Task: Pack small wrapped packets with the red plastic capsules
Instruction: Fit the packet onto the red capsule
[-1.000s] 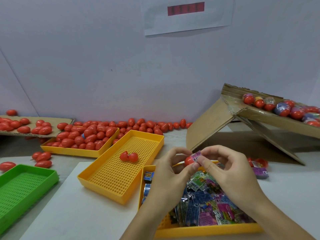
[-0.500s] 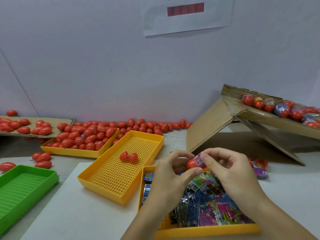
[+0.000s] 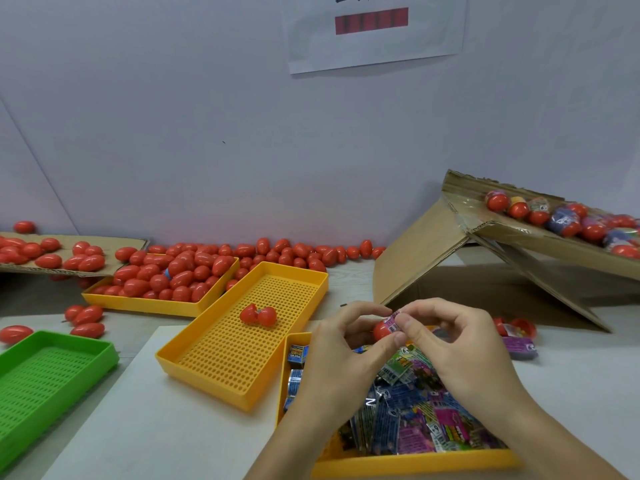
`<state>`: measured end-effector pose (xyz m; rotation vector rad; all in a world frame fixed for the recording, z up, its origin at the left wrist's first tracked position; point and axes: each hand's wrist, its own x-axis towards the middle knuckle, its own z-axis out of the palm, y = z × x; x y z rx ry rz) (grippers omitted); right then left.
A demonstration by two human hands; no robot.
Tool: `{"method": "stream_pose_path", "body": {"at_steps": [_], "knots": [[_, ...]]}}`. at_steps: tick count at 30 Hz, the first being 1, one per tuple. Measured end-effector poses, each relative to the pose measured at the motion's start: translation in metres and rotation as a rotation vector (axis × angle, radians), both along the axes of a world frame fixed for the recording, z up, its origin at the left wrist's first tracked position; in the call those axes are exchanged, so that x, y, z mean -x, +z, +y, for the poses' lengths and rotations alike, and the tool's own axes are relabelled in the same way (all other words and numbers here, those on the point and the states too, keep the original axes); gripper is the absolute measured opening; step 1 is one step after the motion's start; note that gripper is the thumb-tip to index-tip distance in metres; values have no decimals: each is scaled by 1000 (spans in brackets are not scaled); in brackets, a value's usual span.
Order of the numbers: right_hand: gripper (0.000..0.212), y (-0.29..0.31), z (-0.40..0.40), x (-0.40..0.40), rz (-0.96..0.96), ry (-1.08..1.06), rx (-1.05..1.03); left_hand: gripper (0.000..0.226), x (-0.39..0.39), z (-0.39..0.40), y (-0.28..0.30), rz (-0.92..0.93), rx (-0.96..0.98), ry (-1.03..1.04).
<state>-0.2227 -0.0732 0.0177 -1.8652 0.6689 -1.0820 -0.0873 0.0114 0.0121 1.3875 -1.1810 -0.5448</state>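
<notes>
red capsule (image 3: 382,330) (packet (image 3: 393,323) at its right end) lengthwise left-right

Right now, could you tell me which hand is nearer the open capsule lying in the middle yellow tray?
Left. The left hand sits just right of the open capsule, gripping a red capsule; the right hand is farther right, pinching a packet.

A plain pale wall (image 3: 173,116) rises behind the grey tabletop (image 3: 571,382). A white paper sheet (image 3: 375,46) hangs on it, lit evenly.
</notes>
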Motion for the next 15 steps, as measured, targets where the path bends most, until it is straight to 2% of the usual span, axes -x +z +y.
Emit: {"method": "stream_pose_path", "body": {"at_steps": [2, 6, 11, 15], "knots": [[6, -1, -1, 0, 4, 7, 8, 28, 1, 0, 0, 28, 8, -6], [10, -1, 0, 1, -27, 41, 22, 31, 0, -1, 0, 130, 25, -27], [30, -4, 0, 0, 60, 24, 212, 24, -4, -2, 1, 277, 62, -52], [45, -8, 5, -2, 168, -49, 389, 26, -4, -2, 0, 301, 68, -45]]}}
